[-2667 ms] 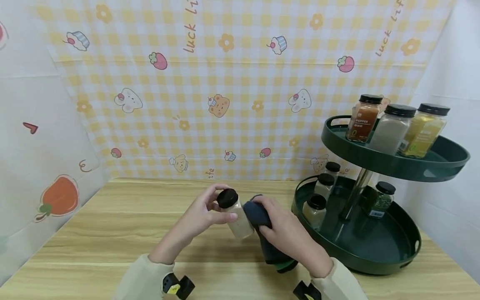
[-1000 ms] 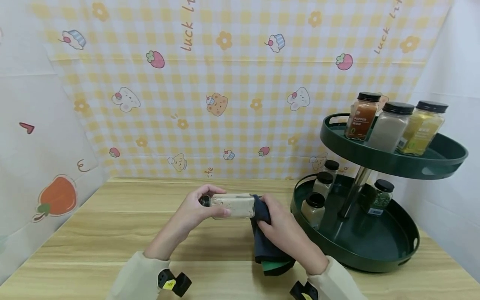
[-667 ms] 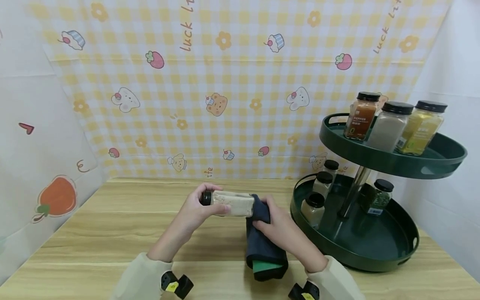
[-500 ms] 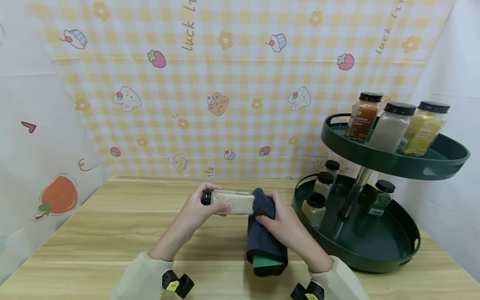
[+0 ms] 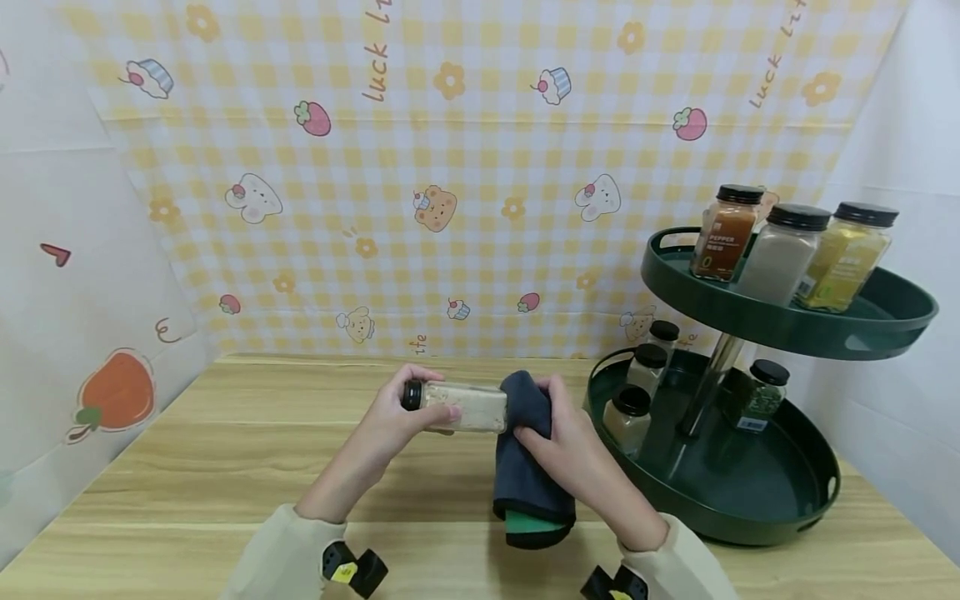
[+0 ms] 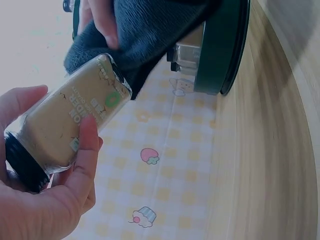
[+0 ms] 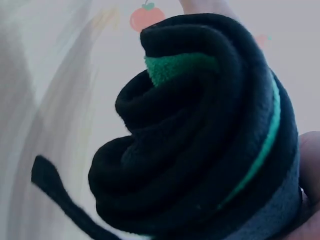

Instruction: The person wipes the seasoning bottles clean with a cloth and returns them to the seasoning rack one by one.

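Observation:
My left hand (image 5: 401,417) grips a clear spice jar (image 5: 476,407) by its black-lid end, fingers and thumb round it. The jar lies sideways above the table, its base pointing right; pale powder fills it, and the left wrist view shows white and green print on its face. A folded dark grey cloth (image 5: 525,475) with a green inner side hangs from my right hand (image 5: 562,433), which holds it against the jar's base. In the right wrist view the cloth's layered folds (image 7: 190,130) cover most of the picture and hide the jar.
A dark green two-tier round rack (image 5: 750,508) stands at the right, close to my right hand. Its upper tray (image 5: 795,329) bears several jars, including a red-brown pepper jar (image 5: 725,233); more jars, such as a green herb jar (image 5: 759,397), stand on the lower tray.
The jar has turned from tilted, lid up, to lying sideways with its base toward the cloth. My right hand has shifted the cloth, which now hangs straighter and bunches higher at the base.

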`<state>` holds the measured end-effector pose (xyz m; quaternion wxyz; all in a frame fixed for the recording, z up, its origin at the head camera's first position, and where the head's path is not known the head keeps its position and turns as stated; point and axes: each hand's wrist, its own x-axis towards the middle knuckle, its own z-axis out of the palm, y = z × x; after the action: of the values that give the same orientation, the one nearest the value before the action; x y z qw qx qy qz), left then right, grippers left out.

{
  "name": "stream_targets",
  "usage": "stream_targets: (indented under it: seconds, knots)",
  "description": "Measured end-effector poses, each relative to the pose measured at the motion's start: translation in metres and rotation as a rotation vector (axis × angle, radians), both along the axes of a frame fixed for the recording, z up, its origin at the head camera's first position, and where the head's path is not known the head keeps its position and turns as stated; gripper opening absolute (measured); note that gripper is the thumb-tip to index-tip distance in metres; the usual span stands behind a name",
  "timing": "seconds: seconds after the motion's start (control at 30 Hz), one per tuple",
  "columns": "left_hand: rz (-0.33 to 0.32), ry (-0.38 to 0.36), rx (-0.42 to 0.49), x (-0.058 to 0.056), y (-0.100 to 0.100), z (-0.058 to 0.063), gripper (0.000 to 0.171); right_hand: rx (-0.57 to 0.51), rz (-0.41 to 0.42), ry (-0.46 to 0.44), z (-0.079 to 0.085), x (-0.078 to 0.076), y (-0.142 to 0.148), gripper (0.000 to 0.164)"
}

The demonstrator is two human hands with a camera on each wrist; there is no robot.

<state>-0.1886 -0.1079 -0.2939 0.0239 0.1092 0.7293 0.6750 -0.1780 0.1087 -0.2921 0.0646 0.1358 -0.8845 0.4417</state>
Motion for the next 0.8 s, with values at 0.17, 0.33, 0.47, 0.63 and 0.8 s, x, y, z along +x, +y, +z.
stream_targets:
  seconds: [0.17,0.33,0.47,0.63,0.8]
  knots:
    - [-0.019,-0.012,0.033,0.001,0.001,0.000,0.049,0.011,0.028,-0.012,-0.014,-0.007,-0.003,0.041]
    - [-0.019,-0.003,0.048,0.002,0.000,0.002,0.048,0.045,0.027,-0.024,-0.017,-0.007,-0.005,0.041]
    - [-0.019,-0.004,0.047,0.001,-0.001,0.001,0.048,0.025,0.016,-0.059,-0.011,-0.004,-0.005,0.043]
    - [-0.006,-0.005,0.043,-0.002,-0.003,-0.001,0.047,0.011,-0.014,-0.051,0.004,0.004,-0.002,0.045]
    - [0.007,-0.015,0.043,-0.003,-0.004,-0.002,0.047,0.029,-0.029,-0.017,0.014,0.011,-0.002,0.047]
